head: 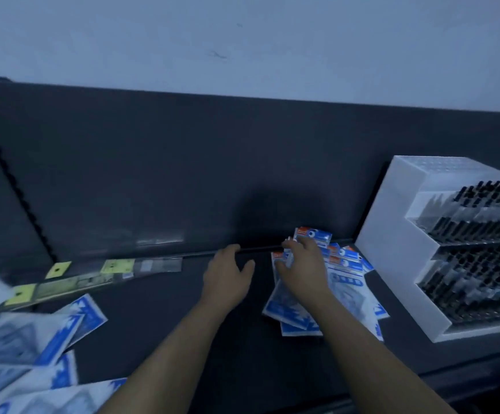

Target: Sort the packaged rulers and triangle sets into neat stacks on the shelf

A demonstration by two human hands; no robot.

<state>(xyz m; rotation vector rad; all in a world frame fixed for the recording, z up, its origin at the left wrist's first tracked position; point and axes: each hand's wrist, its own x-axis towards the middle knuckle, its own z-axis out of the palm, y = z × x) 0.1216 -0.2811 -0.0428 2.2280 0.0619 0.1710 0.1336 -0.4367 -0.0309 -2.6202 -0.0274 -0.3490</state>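
Note:
A loose pile of blue-and-white triangle set packs (347,282) lies on the dark shelf (159,294) right of centre, fanned out unevenly. My right hand (299,270) lies on this pile with its fingers curled over the upper packs near the back wall. My left hand (228,273) hovers just left of the pile, fingers relaxed and holding nothing. Long packaged rulers (93,277) with yellow-green header cards lie along the back at the left. More blue-and-white packs (31,345) are scattered at the lower left, blurred.
A white tiered display rack (416,234) filled with several dark pens stands at the right, close to the pile. A dark back panel (183,162) rises behind the shelf. The shelf's front edge runs along the lower right.

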